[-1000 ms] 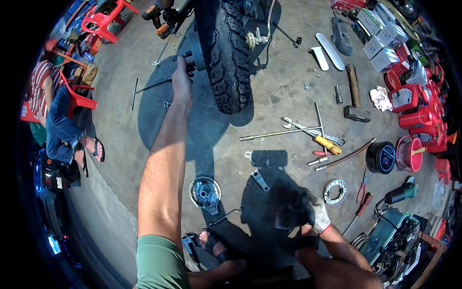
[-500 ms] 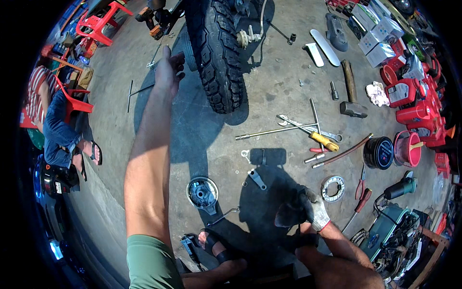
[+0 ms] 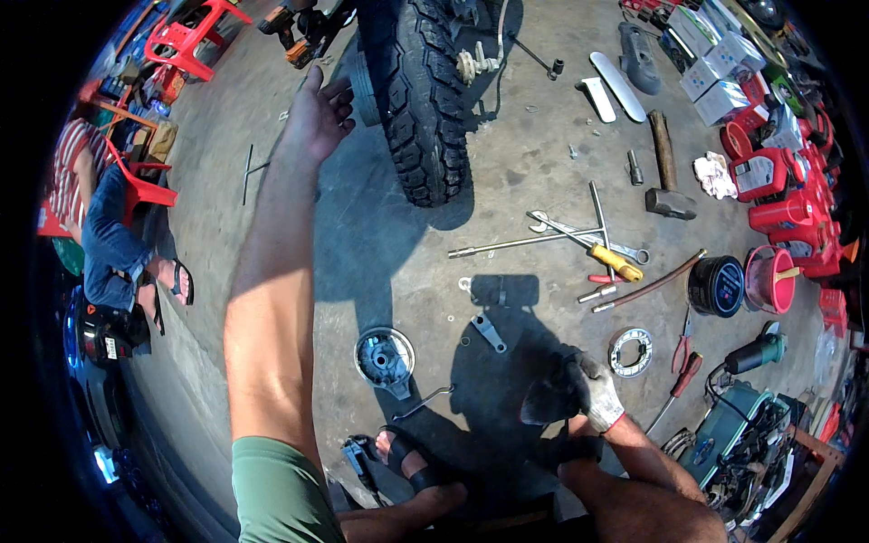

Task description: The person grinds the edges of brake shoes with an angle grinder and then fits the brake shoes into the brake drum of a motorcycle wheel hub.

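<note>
My bare left hand (image 3: 317, 118) reaches out at the upper left, fingers apart and holding nothing. It is beside the knobbly black tyre (image 3: 427, 118), with a small gap between them. My right hand (image 3: 593, 391), in a white glove with dark grey fingers, is low by my right foot. Its fingers look curled round a dark shape (image 3: 546, 398) that shadow makes hard to name. Between my feet and the tyre lie a round metal brake hub plate (image 3: 385, 359), a small metal lever arm (image 3: 490, 333) and a thin bent rod (image 3: 423, 404).
At the right lie brake shoes (image 3: 631, 352), a yellow-handled screwdriver (image 3: 621, 263), pliers (image 3: 682, 348), a hammer (image 3: 668, 195), a black tub (image 3: 715, 286) and an angle grinder (image 3: 756, 355). Red bottles (image 3: 759, 174) line the right side. A seated person (image 3: 109, 217) is at the left.
My left hand has moved slightly up and stays open beside the tyre. The view has shifted a little; my right hand stays low by my foot.
</note>
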The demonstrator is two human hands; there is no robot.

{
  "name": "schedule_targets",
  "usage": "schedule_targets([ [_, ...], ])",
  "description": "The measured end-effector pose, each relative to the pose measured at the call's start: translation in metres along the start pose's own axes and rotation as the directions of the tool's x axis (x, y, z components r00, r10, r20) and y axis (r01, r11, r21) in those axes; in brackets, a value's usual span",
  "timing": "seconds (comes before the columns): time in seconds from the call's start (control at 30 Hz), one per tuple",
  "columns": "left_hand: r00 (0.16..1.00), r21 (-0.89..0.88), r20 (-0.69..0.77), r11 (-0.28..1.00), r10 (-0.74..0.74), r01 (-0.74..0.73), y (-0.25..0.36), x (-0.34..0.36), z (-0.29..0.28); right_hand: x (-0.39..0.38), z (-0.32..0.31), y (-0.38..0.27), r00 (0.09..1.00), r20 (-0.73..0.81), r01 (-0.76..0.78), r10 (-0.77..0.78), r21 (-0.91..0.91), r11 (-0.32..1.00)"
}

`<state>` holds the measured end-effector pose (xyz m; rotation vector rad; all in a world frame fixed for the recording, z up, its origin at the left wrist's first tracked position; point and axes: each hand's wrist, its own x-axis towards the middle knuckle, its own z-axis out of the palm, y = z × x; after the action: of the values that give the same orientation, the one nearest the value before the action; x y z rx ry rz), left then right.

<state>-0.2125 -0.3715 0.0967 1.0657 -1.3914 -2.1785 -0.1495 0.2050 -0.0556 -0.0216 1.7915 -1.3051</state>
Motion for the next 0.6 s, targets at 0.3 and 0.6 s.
schedule_targets([
  [0.3,0.996,0.093,-0.018,0.992,0.083,-0.081,-0.013,0.003,-0.013,-0.001,0.004,-0.006,0.992,-0.018,0.122,-0.125,-0.126,0.985],
  [0.6,0.872,0.739,0.213,0.512,0.44,-0.438,-0.069,0.01,-0.038,-0.002,0.001,-0.014,1.0,0.013,-0.019,0.019,-0.045,0.999],
])
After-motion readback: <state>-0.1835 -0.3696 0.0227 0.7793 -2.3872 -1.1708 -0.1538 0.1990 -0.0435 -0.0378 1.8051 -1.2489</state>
